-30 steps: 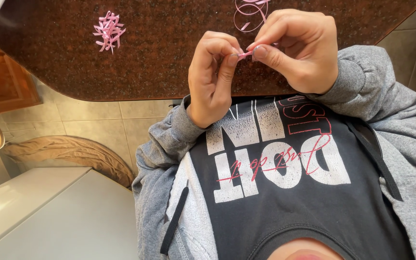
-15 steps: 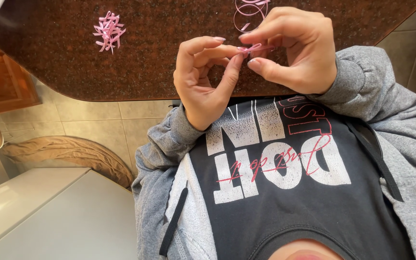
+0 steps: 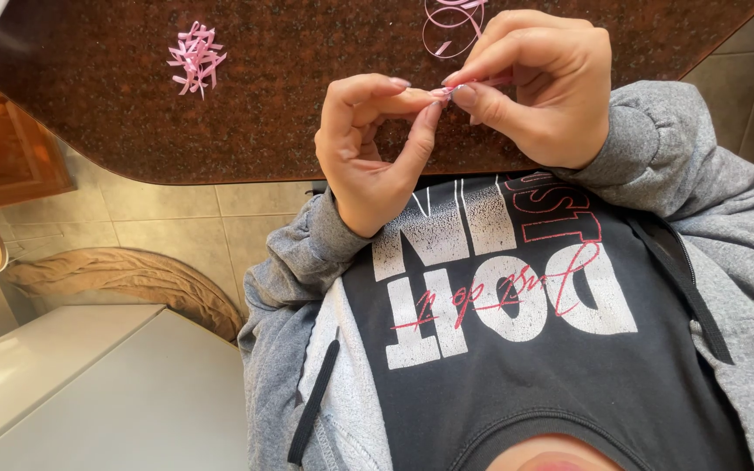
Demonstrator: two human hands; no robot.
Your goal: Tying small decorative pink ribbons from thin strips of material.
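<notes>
Over the near edge of the dark speckled stone bench (image 3: 307, 131), both hands meet on a narrow pink satin ribbon (image 3: 443, 90), held in the air just above the bench. Half a second ago the left hand (image 3: 375, 153) had its fingers spread and lifted off. Now its thumb and forefinger are pressed together on the ribbon's end again, touching the fingertips of the right hand (image 3: 541, 87), which has kept its pinch throughout. This looks like a regrip, so the small fold is probably being held from both sides. The ribbon's loose coil (image 3: 448, 24) lies at the far edge, and a pile of small pink ribbon bows (image 3: 195, 57) lies towards the far left corner.
</notes>
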